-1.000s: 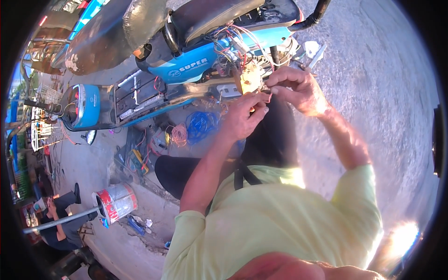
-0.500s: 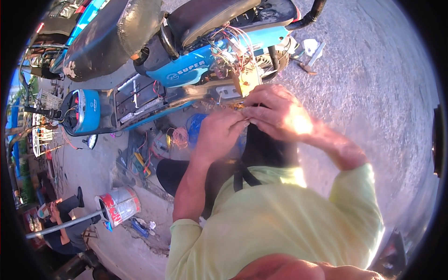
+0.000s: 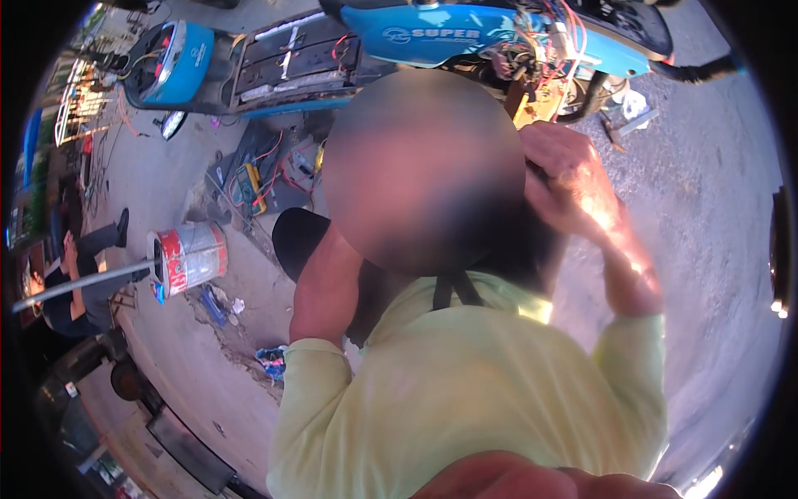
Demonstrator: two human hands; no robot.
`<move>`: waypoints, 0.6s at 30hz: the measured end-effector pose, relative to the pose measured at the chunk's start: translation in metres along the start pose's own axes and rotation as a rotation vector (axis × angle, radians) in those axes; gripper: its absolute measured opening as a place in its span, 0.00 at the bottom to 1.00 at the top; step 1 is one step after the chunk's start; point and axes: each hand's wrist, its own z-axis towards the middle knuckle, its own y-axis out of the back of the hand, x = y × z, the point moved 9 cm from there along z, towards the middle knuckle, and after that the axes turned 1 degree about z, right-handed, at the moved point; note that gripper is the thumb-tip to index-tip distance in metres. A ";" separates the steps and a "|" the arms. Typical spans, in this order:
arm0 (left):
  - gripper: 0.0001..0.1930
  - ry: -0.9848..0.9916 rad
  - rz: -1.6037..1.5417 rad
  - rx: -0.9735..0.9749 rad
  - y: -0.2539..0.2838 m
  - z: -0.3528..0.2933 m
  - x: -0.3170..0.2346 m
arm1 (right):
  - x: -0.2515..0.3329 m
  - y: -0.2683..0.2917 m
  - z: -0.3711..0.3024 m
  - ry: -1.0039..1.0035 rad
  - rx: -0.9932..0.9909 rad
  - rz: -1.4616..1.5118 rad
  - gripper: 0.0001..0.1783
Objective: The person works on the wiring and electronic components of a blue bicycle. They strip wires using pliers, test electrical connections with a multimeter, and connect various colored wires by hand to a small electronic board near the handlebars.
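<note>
A round blur covers the middle of the view and hides my left hand; only my left forearm point(image 3: 326, 287) shows below it. My right hand point(image 3: 571, 175) is at the blur's right edge, its fingers bent and closed. Their tips are hidden, so what they hold cannot be made out. Just beyond that hand, a bundle of red, white and dark wires point(image 3: 540, 46) hangs from a blue electric scooter point(image 3: 432, 37). A yellowish-brown box-like part point(image 3: 544, 106) sits under the wires, close to my right fingers.
The scooter's open floor compartment point(image 3: 295, 58) lies at upper left. A yellow multimeter point(image 3: 249, 185) with red leads rests on the ground. A hammer point(image 3: 613, 133) is at right. A red-and-white bucket point(image 3: 193, 258) stands at left, near a seated person point(image 3: 75, 283).
The view has shifted, so the scooter sits higher and farther right. My hands were together at a thin strand, fingers pinched; now a blur covers the left one. More ground shows at lower left.
</note>
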 end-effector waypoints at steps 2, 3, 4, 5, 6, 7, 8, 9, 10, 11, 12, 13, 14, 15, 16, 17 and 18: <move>0.06 -0.116 0.083 0.005 0.004 -0.006 -0.005 | 0.003 -0.004 0.007 0.003 0.045 0.029 0.10; 0.06 -0.102 0.083 -0.005 0.007 -0.008 -0.001 | 0.002 -0.009 0.009 -0.012 0.081 0.043 0.10; 0.08 -0.089 0.106 -0.010 0.010 -0.010 0.001 | 0.003 -0.011 0.012 -0.016 0.058 0.084 0.09; 0.09 -0.075 0.129 -0.015 0.014 -0.013 0.004 | 0.003 -0.016 0.014 -0.011 0.071 0.093 0.09; 0.09 -0.061 0.124 -0.024 0.015 -0.015 0.008 | 0.002 -0.018 0.016 -0.016 0.061 0.089 0.09; 0.10 0.001 0.047 -0.044 0.018 -0.018 0.016 | 0.002 -0.020 0.017 -0.022 0.052 0.084 0.10; 0.11 0.062 -0.030 -0.064 0.020 -0.022 0.025 | 0.002 -0.023 0.020 -0.028 0.059 0.084 0.09; 0.11 0.077 -0.038 -0.075 0.025 -0.028 0.037 | 0.004 -0.027 0.020 -0.027 0.077 0.091 0.09; 0.12 0.149 -0.279 -0.224 0.041 -0.036 0.062 | -0.004 -0.029 0.018 -0.115 0.092 0.112 0.08; 0.12 0.221 -0.520 -0.372 0.053 -0.049 0.087 | -0.014 -0.032 0.014 -0.204 0.106 0.133 0.08; 0.14 0.291 -0.426 -0.429 0.060 -0.058 0.102 | -0.025 -0.035 0.008 -0.266 0.105 0.180 0.07; 0.14 0.291 -0.436 -0.424 0.050 -0.062 0.122 | -0.028 -0.037 0.003 -0.273 0.107 0.173 0.07; 0.15 0.447 -0.369 -0.359 0.029 -0.073 0.166 | -0.035 -0.039 -0.002 -0.339 0.079 0.229 0.07; 0.16 0.589 -0.300 -0.287 0.005 -0.087 0.210 | -0.042 -0.037 -0.006 -0.402 0.042 0.276 0.07; 0.16 0.725 -0.287 -0.164 -0.029 -0.110 0.259 | -0.047 -0.039 -0.010 -0.439 0.004 0.323 0.07; 0.16 0.846 -0.272 -0.038 -0.065 -0.135 0.310 | -0.049 -0.038 -0.011 -0.469 -0.037 0.358 0.07; 0.17 0.937 -0.240 0.067 -0.094 -0.165 0.351 | -0.047 -0.040 -0.008 -0.492 -0.034 0.394 0.06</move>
